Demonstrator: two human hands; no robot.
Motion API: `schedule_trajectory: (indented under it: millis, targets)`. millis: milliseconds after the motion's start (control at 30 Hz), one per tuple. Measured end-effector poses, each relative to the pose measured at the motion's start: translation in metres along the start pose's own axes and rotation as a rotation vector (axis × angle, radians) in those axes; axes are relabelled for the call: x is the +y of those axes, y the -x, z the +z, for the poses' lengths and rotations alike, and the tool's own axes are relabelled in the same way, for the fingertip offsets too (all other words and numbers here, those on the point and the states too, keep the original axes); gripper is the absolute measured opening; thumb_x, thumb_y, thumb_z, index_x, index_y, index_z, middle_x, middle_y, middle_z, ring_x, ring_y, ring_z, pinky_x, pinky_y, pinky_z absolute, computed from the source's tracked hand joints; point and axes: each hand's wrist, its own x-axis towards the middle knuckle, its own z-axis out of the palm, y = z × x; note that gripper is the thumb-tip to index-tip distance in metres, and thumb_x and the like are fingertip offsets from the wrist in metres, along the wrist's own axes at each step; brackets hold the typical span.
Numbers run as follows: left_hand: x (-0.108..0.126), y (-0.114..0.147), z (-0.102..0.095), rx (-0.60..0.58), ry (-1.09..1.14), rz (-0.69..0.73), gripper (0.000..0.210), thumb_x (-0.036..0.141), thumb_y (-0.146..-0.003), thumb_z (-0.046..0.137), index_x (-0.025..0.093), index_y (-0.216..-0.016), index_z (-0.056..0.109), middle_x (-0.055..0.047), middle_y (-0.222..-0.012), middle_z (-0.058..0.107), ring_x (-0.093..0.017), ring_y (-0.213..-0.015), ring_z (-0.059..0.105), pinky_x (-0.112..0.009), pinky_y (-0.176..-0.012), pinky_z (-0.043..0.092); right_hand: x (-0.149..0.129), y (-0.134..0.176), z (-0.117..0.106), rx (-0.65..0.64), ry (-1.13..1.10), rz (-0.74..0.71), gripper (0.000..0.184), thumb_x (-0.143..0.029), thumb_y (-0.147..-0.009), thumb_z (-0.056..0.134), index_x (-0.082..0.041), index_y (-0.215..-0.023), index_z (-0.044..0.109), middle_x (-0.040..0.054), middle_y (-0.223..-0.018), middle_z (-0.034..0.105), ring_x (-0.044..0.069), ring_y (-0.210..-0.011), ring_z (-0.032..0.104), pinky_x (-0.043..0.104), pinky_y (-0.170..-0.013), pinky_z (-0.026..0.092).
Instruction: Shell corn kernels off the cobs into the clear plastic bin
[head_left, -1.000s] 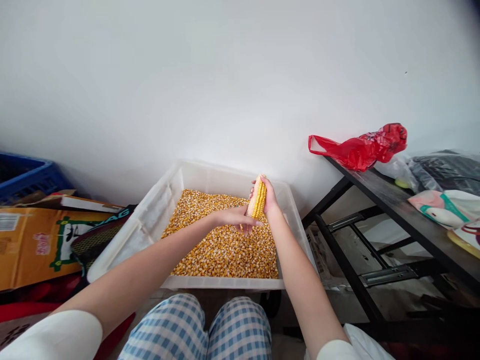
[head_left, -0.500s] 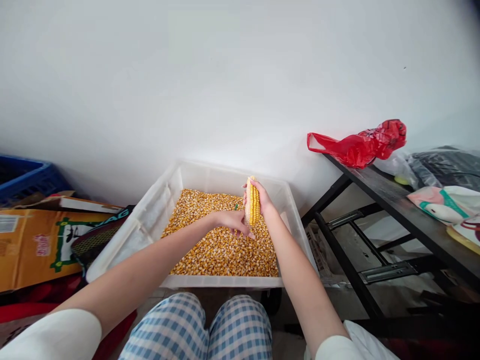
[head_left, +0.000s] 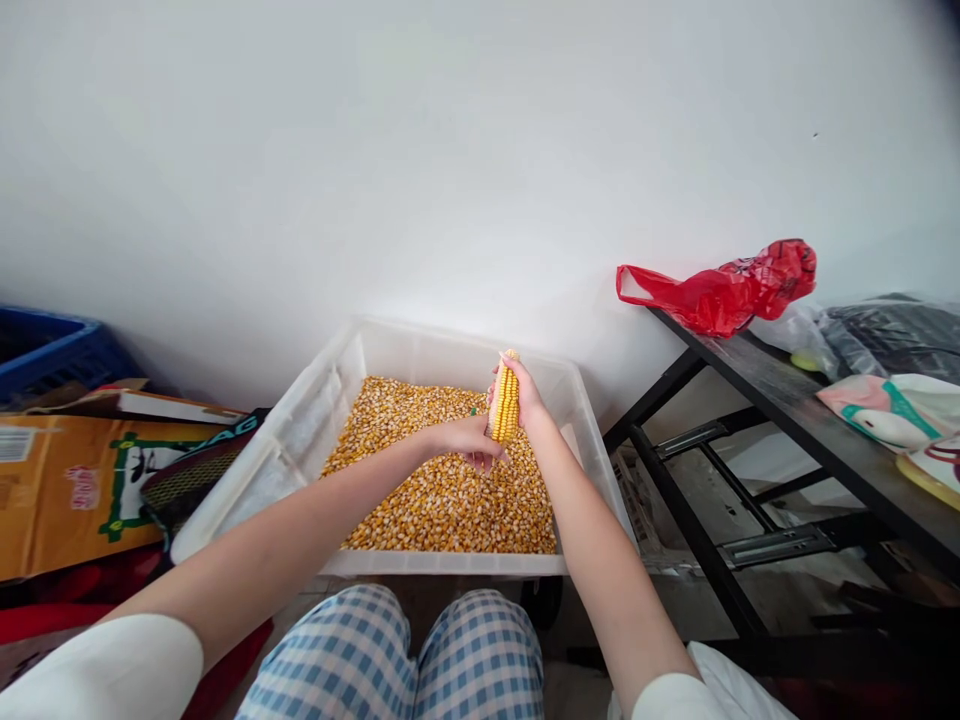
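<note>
An ear of corn (head_left: 506, 404) stands nearly upright over a plastic bin (head_left: 450, 563). Rows of yellow kernels face me, and a thin pale bare strip shows near its tip. My right hand (head_left: 528, 390) is closed round its upper part from the right, thumb near the tip. Against the lower end, from the left, my left hand (head_left: 474, 440) grips with bent fingers; part of its thumb side is hidden by the ear. Loose corn kernels (head_left: 442, 510) lie thick in the bin below both hands.
On the right stands a black metal frame table (head_left: 795, 400) with a red plastic bag (head_left: 720, 295) on its corner. A cardboard box (head_left: 52, 490) and a blue crate (head_left: 67, 350) are at left. Behind the bin rises a white wall (head_left: 450, 180).
The ear has turned in my hands: the wide pale strip on its left side has mostly gone from sight. My left hand has shifted slightly up along its lower end.
</note>
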Motion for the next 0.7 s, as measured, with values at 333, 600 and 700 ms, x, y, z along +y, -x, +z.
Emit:
schedule_trajectory:
  millis: [333,600,700]
  targets:
    - [0.004,0.005,0.0,0.101,0.131,0.025,0.043,0.035,-0.063,0.063,0.019,-0.097,0.041,0.002,-0.072,0.054,-0.008,-0.058,0.052,-0.018,-0.047,0.037,0.0,-0.013,-0.015,0.036,-0.152,-0.073,0.037,-0.057,-0.066,0.051,-0.02,-0.07,0.047,-0.0037,-0.046,0.05,0.012,-0.039,0.051,0.024,-0.039,0.043]
    - [0.009,0.008,-0.005,0.053,0.066,0.01,0.068,0.036,-0.06,0.064,0.025,-0.118,0.032,-0.004,-0.095,0.056,-0.013,-0.069,0.057,-0.02,-0.052,0.04,-0.006,-0.009,-0.015,0.047,-0.178,-0.107,0.037,-0.057,-0.067,0.049,-0.02,-0.07,0.046,-0.004,-0.045,0.05,0.01,-0.039,0.05,0.022,-0.039,0.044]
    - [0.014,0.009,-0.008,0.07,-0.014,-0.001,0.057,0.045,-0.062,0.061,0.021,-0.11,0.041,-0.007,-0.101,0.055,-0.015,-0.074,0.057,-0.021,-0.054,0.042,-0.003,-0.007,-0.01,0.012,-0.096,-0.019,0.038,-0.058,-0.067,0.05,-0.02,-0.071,0.047,-0.0034,-0.044,0.05,0.012,-0.038,0.05,0.023,-0.038,0.043]
